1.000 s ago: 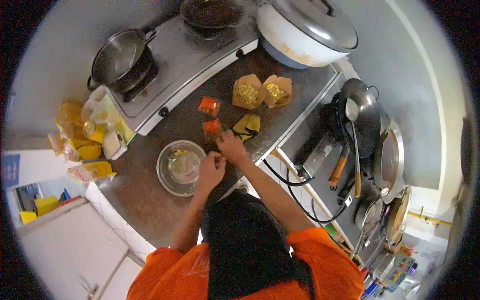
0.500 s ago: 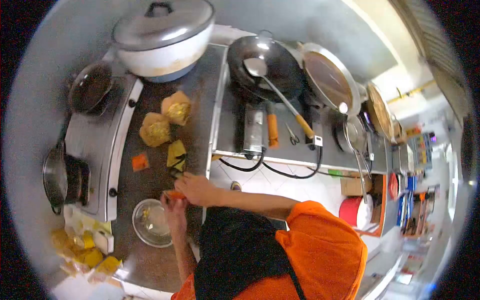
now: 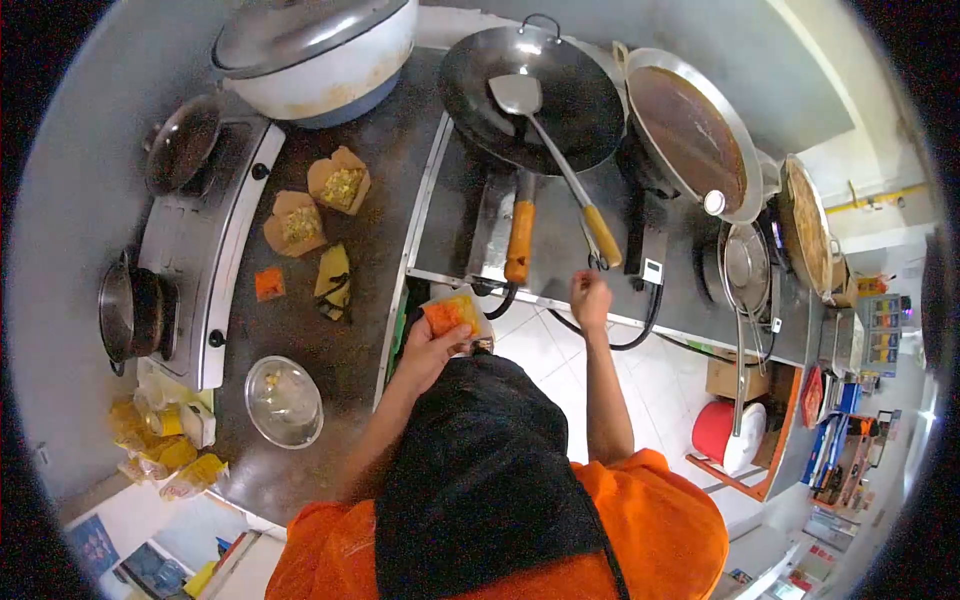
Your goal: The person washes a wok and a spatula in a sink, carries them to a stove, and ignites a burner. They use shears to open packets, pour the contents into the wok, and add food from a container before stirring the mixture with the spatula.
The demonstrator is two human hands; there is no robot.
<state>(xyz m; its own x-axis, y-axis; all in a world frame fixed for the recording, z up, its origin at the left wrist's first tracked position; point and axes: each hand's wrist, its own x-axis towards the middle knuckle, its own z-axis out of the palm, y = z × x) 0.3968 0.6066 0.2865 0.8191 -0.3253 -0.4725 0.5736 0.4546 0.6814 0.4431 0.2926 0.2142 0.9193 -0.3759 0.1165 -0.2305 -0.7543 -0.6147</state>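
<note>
My left hand (image 3: pixel 437 347) is closed on an orange packet (image 3: pixel 438 318), together with a pale packet showing yellow contents (image 3: pixel 463 308), in front of the black apron. Over the right counter's front edge, my right hand (image 3: pixel 591 298) has its fingers bent and slightly apart, just below the scissors (image 3: pixel 598 262); no firm hold on them shows. On the left counter are two open cardboard boxes of food (image 3: pixel 341 187) (image 3: pixel 298 226), another orange packet (image 3: pixel 269 284), a yellow-and-dark packet (image 3: pixel 333 278) and a clear round container (image 3: pixel 284 402).
A wok (image 3: pixel 470 90) with a metal spatula (image 3: pixel 565 155) stands at the back, beside a pot of brown liquid (image 3: pixel 690 135). A lidded white pot (image 3: pixel 330 80) and a two-burner stove (image 3: pixel 190 240) are left. An orange-handled tool (image 3: pixel 519 235) lies near the counter edge.
My hands have moved apart. The left, holding the packets, is farther right over the counter gap; the right has moved rightward to beside the scissors. The whole view has shifted slightly.
</note>
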